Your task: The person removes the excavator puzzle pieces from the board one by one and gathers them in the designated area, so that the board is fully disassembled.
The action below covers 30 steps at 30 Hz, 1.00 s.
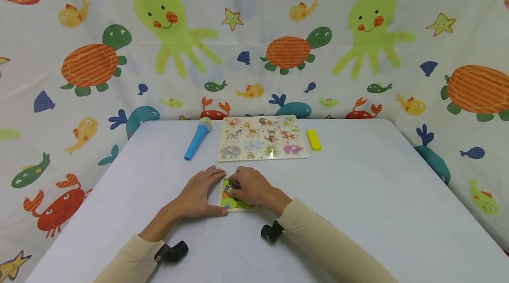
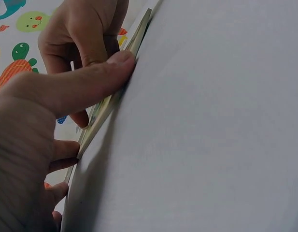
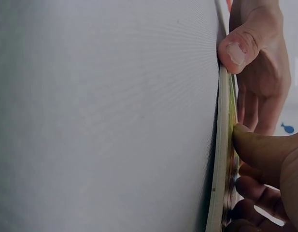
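Note:
A small wooden puzzle board [image 1: 234,205] with a green and yellow picture lies on the table between both hands. My left hand [image 1: 199,192] holds its left side, the thumb at the front corner and the fingers toward the back corner. In the left wrist view that thumb [image 2: 98,82] presses on the board's front edge. My right hand [image 1: 254,188] is over the board, its fingers bent and pinching at a dark puzzle piece [image 1: 237,184] on the picture. Most of that piece is hidden. From the right wrist, the right thumb [image 3: 257,145] touches the board's face.
Behind the hands lies a larger animal peg puzzle [image 1: 262,137]. To its left is a blue toy microphone [image 1: 196,140], and to its right a yellow block [image 1: 313,140]. A sea-animal curtain [image 1: 254,31] hangs at the white table's [image 1: 377,194] back edge.

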Available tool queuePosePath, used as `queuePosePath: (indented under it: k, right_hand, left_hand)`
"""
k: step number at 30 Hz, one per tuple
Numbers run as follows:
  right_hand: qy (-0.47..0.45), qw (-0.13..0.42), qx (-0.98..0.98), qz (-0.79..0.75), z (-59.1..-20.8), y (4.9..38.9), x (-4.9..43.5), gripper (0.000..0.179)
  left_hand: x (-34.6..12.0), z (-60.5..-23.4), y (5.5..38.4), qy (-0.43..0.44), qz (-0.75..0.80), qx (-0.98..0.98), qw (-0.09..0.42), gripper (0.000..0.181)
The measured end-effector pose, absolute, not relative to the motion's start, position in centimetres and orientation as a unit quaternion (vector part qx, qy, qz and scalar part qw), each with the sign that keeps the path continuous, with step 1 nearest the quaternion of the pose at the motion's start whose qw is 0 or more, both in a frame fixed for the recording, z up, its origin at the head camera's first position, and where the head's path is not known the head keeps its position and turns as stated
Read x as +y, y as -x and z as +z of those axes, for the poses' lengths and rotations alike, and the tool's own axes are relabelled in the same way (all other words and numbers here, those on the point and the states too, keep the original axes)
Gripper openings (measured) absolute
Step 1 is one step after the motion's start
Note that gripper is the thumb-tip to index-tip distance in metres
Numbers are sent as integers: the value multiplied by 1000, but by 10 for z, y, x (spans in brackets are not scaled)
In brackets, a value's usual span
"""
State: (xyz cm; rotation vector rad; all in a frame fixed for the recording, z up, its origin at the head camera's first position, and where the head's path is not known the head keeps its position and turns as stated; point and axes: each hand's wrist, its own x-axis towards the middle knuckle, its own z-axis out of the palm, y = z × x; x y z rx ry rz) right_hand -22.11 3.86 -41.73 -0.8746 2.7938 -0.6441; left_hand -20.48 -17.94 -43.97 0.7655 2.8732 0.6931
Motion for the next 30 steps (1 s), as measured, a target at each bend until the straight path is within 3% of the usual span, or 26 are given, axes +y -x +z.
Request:
queuePosePath:
  k: [17, 30]
  right_hand:
    - [268, 83, 930, -238, -420, 229, 36, 46]
    - [224, 87, 937, -254, -417, 233, 28, 36]
  left_hand:
    - [-179, -438, 208, -244, 229, 940, 62, 107]
    - [-179, -439, 210, -239, 234, 940, 68, 107]
